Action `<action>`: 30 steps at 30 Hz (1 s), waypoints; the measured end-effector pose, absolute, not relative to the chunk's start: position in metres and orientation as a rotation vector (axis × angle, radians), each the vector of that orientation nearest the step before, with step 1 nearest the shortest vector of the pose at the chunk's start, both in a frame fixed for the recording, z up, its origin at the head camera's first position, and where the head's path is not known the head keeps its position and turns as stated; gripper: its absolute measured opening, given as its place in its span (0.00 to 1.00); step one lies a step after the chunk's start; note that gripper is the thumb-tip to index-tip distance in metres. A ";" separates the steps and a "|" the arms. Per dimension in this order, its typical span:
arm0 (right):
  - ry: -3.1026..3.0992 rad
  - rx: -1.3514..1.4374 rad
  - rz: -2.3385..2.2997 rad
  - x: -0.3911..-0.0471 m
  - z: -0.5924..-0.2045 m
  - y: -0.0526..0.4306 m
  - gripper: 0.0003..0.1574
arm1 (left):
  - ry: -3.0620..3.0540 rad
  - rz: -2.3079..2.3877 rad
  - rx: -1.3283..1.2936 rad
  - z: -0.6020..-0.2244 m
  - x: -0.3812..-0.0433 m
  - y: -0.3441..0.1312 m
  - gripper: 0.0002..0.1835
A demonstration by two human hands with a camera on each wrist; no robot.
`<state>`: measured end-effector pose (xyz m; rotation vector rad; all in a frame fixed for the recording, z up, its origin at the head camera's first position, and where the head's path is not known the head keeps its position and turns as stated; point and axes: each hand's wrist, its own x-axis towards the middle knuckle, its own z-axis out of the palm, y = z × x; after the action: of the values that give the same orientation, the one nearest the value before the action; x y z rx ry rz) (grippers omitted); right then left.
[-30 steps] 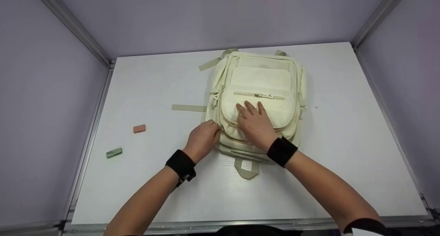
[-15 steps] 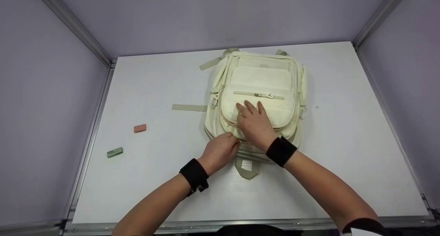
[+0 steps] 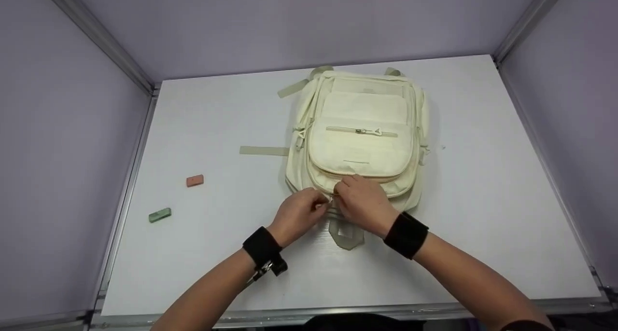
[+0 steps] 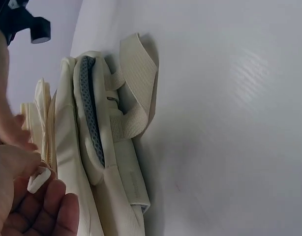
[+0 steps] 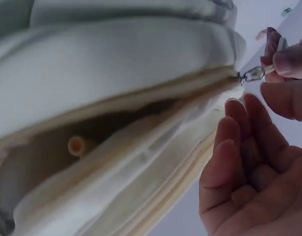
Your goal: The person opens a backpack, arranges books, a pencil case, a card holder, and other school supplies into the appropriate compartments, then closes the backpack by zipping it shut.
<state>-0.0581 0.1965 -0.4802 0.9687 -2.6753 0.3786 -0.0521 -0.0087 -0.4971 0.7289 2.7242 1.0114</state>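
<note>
A cream backpack [image 3: 364, 150] lies on its back, its top handle loop [image 3: 348, 241] toward me. At its near edge, my left hand [image 3: 298, 214] pinches a zipper pull [image 4: 39, 180] between thumb and fingers. Close beside it is my right hand [image 3: 363, 201], fingers loosely bent, tips right by the zipper's end and nothing seen between them. In the right wrist view, the zippered pocket [image 5: 116, 110] gapes, showing a small round tube end [image 5: 76, 146] with an orange centre inside. The left hand's thumb and fingers hold the pull out from the slider [image 5: 242, 77].
A pink block [image 3: 195, 181] and a green block [image 3: 160, 215] lie on the white table [image 3: 231, 282] to the left. One strap [image 3: 264, 150] sticks out from the bag's left side. Purple-grey panels [image 3: 309, 27] enclose the back and sides.
My left hand has slid the zipper pull rightward along the near edge, then stayed near there. My right hand has left the front pocket and come down beside the left one.
</note>
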 end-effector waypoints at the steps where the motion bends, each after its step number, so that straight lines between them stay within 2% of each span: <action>1: -2.690 0.968 0.396 -0.056 -0.483 0.195 0.06 | 2.711 1.025 0.730 -0.497 -0.052 -0.009 0.03; 7: -2.645 0.953 0.442 -0.056 -0.500 0.188 0.11 | 2.677 1.098 0.804 -0.496 -0.052 -0.009 0.07; 10: -2.610 0.928 0.500 -0.056 -0.505 0.188 0.10 | 2.796 1.042 0.872 -0.499 -0.055 -0.009 0.08; 13: -2.633 0.895 0.617 -0.056 -0.506 0.189 0.08 | 2.992 0.837 1.028 -0.503 -0.063 -0.007 0.09; 19: -2.723 0.831 0.776 -0.056 -0.502 0.186 0.04 | 3.144 0.401 1.312 -0.514 -0.080 -0.001 0.03; 30: -2.770 0.693 0.819 -0.043 -0.493 0.221 0.12 | 3.120 0.277 1.438 -0.512 -0.089 0.000 0.05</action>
<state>-0.0426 0.2209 -0.4931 0.6931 -2.7700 0.8194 -0.0886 0.0005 -0.5117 1.4380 3.1195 0.2774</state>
